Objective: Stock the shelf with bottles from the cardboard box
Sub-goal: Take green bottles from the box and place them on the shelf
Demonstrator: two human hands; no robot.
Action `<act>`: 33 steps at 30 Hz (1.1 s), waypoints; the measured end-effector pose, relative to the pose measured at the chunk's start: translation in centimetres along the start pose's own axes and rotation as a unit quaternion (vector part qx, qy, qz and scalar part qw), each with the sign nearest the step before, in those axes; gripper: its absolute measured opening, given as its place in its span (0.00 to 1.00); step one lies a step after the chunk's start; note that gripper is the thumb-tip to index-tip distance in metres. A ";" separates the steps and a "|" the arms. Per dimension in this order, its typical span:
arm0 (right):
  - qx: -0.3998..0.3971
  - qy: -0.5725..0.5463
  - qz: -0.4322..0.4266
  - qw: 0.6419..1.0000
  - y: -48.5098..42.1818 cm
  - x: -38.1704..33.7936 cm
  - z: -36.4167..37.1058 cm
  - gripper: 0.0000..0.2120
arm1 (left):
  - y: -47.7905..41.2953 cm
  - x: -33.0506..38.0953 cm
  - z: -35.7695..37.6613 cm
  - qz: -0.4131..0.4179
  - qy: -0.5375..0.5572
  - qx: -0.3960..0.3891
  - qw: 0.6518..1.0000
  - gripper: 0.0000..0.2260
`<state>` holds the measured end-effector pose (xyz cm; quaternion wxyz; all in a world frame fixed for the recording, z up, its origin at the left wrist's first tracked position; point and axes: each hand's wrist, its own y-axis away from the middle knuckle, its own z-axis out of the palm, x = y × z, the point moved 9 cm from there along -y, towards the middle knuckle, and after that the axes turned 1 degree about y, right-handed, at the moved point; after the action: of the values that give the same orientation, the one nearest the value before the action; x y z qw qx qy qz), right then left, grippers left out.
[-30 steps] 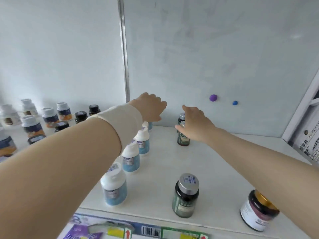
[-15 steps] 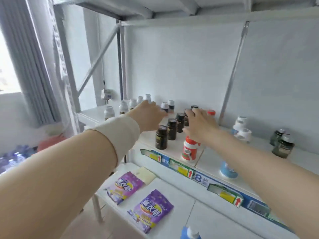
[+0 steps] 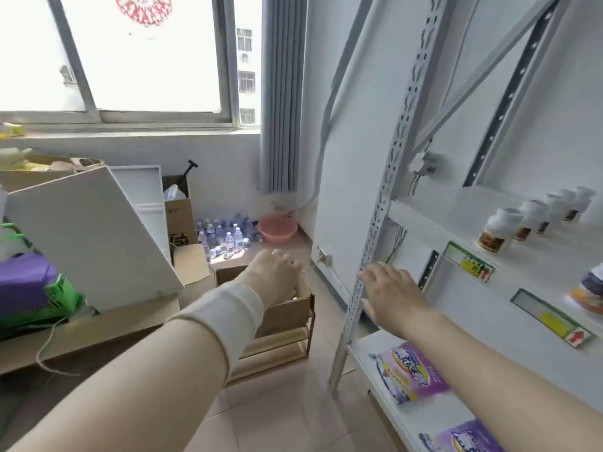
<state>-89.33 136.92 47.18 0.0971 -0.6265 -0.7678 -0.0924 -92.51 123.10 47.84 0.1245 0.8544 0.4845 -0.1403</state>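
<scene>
To the right of both hands, the white metal shelf (image 3: 424,220) carries a row of white-capped bottles (image 3: 496,230). Below the left hand (image 3: 274,275), fingers spread and empty, sits the open brown cardboard box (image 3: 287,309). Right hand (image 3: 391,288): splayed, holding nothing.

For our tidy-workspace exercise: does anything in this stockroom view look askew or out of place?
Yes. A large white flat panel leans tilted against cardboard boxes at left instead of lying or standing square. A loose pale cord trails across the dark floor beneath it. The white bottles with brown labels on the shelf stand upright in a neat row.
</scene>
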 end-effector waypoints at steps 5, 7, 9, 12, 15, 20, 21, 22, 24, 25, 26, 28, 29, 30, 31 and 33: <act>-0.048 -0.004 -0.057 0.997 -8.9 -5.5 6.9 0.22 | -3.9 -3.9 10.4 -0.035 0.058 -0.070 0.995 0.19; -0.074 0.000 -0.076 0.994 -12.4 -6.6 10.1 0.22 | -6.2 -4.8 14.2 -0.041 0.066 -0.094 0.993 0.19; -0.090 0.002 -0.098 0.991 -16.4 -7.1 12.8 0.22 | -8.9 -5.8 17.8 -0.052 0.081 -0.124 0.988 0.18; -0.131 -0.018 -0.113 0.985 -21.5 -7.8 16.1 0.22 | -12.2 -7.5 22.0 -0.085 0.128 -0.160 0.975 0.17; -0.151 -0.024 -0.132 0.979 -26.5 -8.5 19.4 0.22 | -15.5 -8.7 25.9 -0.110 0.179 -0.180 0.961 0.18; -0.200 -0.036 -0.141 0.969 -34.1 -9.4 24.8 0.22 | -20.6 -9.9 32.2 -0.133 0.252 -0.226 0.931 0.18; -0.211 -0.038 -0.143 0.966 -35.6 -9.5 26.0 0.22 | -21.7 -10.1 33.6 -0.137 0.263 -0.235 0.926 0.18; -0.222 -0.045 -0.144 0.963 -37.0 -9.7 27.3 0.22 | -22.9 -10.4 35.0 -0.140 0.274 -0.243 0.920 0.19; -0.248 -0.055 -0.142 0.957 -39.7 -10.0 30.1 0.22 | -25.2 -10.7 38.0 -0.153 0.307 -0.259 0.903 0.19; -0.258 -0.061 -0.137 0.954 -41.0 -10.0 31.4 0.22 | -26.4 -10.8 39.6 -0.159 0.325 -0.265 0.894 0.19; -0.273 -0.070 -0.130 0.951 -42.2 -9.8 32.8 0.22 | -27.5 -10.7 41.2 -0.160 0.342 -0.277 0.884 0.19; -0.306 -0.086 -0.108 0.942 -44.5 -9.1 35.7 0.22 | -30.1 -10.6 44.4 -0.148 0.364 -0.307 0.867 0.18; -0.319 -0.091 -0.099 0.938 -45.7 -8.8 37.1 0.22 | -31.4 -10.6 45.9 -0.144 0.372 -0.318 0.860 0.18; -0.338 -0.101 -0.090 0.932 -46.7 -8.5 38.6 0.22 | -32.5 -10.6 47.4 -0.146 0.387 -0.331 0.848 0.18; -0.358 -0.112 -0.079 0.924 -47.6 -8.2 40.0 0.22 | -33.5 -10.6 48.5 -0.153 0.408 -0.343 0.832 0.18; -0.382 -0.140 -0.059 0.911 -49.3 -8.0 42.9 0.23 | -35.3 -10.5 51.3 -0.181 0.450 -0.364 0.795 0.19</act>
<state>-137.48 130.97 2.69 -0.2640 -0.5760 -0.7150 -0.2955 -134.25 114.48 1.20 0.1661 0.6092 0.6473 0.4270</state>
